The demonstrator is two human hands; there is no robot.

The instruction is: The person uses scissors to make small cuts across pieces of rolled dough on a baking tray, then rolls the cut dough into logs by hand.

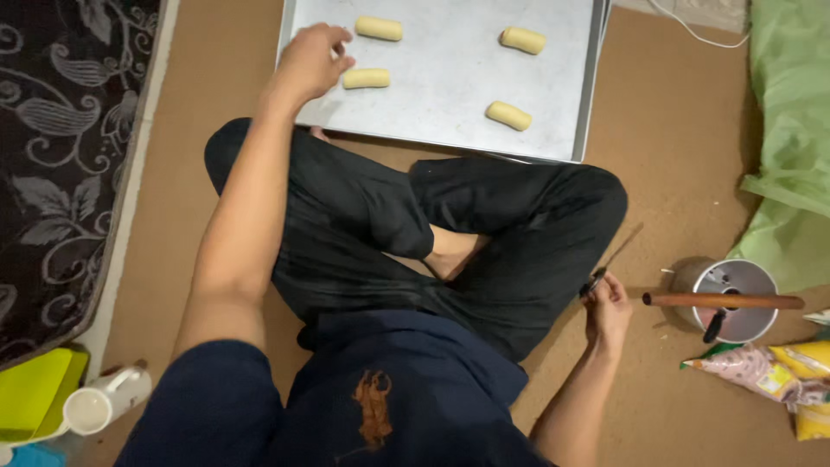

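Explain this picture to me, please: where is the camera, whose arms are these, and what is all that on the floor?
No machine here: a person sits cross-legged on a brown floor, and the camera is worn on their head, looking down. The left hand reaches over a metal baking tray, close beside one of four small pale dough rolls lying on it. The right hand holds a thin dark tool, perhaps a knife. To the right stands a round metal pot with a wooden rolling pin across it, beside snack packets and a green plastic sheet. At lower left lies a white mug.
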